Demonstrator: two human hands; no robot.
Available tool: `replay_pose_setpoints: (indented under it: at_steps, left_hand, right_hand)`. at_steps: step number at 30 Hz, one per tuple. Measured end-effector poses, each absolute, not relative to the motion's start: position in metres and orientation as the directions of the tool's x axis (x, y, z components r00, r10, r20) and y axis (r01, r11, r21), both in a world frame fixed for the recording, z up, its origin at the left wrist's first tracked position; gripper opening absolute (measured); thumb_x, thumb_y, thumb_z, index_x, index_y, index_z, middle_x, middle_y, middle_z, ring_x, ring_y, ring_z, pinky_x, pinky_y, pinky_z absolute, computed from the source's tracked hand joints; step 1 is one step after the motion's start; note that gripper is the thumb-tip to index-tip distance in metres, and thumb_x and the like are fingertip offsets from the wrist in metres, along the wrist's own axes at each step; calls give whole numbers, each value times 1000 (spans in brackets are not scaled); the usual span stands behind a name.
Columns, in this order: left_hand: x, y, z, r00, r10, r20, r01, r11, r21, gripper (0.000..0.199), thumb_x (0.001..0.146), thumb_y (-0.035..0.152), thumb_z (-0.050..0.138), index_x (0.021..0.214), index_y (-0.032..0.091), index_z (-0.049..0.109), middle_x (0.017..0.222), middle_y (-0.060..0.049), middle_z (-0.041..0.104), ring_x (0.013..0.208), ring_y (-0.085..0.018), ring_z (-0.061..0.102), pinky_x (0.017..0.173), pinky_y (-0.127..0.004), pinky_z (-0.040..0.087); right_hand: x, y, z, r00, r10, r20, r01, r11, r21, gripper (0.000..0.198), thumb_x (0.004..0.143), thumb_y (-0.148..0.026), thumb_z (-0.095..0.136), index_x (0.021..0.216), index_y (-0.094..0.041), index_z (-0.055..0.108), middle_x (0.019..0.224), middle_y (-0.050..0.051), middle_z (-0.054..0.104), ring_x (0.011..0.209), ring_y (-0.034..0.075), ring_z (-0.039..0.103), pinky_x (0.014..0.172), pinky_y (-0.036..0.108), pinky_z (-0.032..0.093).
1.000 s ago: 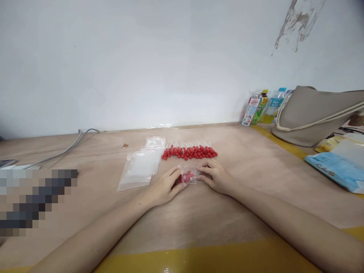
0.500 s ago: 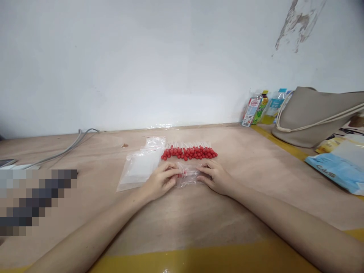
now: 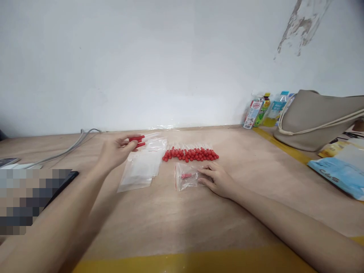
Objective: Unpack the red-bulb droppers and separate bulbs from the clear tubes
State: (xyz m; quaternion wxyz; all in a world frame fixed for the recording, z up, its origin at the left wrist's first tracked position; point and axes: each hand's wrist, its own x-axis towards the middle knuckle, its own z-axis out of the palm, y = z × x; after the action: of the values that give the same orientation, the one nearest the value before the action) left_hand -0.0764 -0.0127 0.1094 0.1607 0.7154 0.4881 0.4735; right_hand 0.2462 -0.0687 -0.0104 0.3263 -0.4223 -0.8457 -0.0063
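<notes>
My left hand [image 3: 121, 149] is raised over the left part of the table. Its fingers are closed round several droppers [image 3: 139, 141] with red bulbs and clear thin tips. Below and beside it lie flat clear zip bags [image 3: 139, 170], overlapping in a stack. My right hand [image 3: 214, 179] holds the right end of a small clear zip bag [image 3: 189, 184] between thumb and fingers. Inside that bag shows something red [image 3: 186, 175], partly blurred by the plastic. Just behind it, a row of similar red-bulbed droppers [image 3: 193, 153] lies with the tips pointing to the wall.
At the right stand drink bottles [image 3: 274, 110], a carton [image 3: 253, 113] and a grey-beige handbag [image 3: 315, 117]. A blue packet [image 3: 335, 176] lies in front of them. On the left are a grey cable [image 3: 71, 146] and a dark phone-like object [image 3: 64, 185], partly pixelated.
My left hand has let go of the small bag and moved left and back; red-bulbed droppers now show in its fingers. My right hand has stayed at the bag, whose left end is now uncovered.
</notes>
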Motion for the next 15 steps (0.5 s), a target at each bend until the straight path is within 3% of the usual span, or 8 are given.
replay_pose_setpoints:
  at_steps: [3,8,15]
  left_hand:
    - [-58,10,79,11,842,540,645,-418,640,28,73,29,51,94,17,65,96,-7,64,76,-17,65,66,-28,55]
    - [-30,39,43,50,858,512,793,-346,502,28,75,23,47,95,19,65,95,-6,63,75,-16,63,74,-30,51]
    - [-20,48,35,87,906,415,811,-306,498,37,76,41,49,101,17,62,85,-5,66,70,-16,63,69,-28,48]
  right_hand:
    - [247,-69,-9,-434,711,554,721,643,-260,30,81,-35,53,104,-18,62,91,9,56,85,19,51,75,35,44]
    - [246,-70,-8,-436,711,552,720,643,-260,30,82,-36,53,105,-18,62,90,9,56,85,19,51,75,35,44]
    - [246,-70,-9,-434,713,551,721,641,-262,31,81,-37,54,104,-18,62,90,8,56,84,19,51,75,35,43]
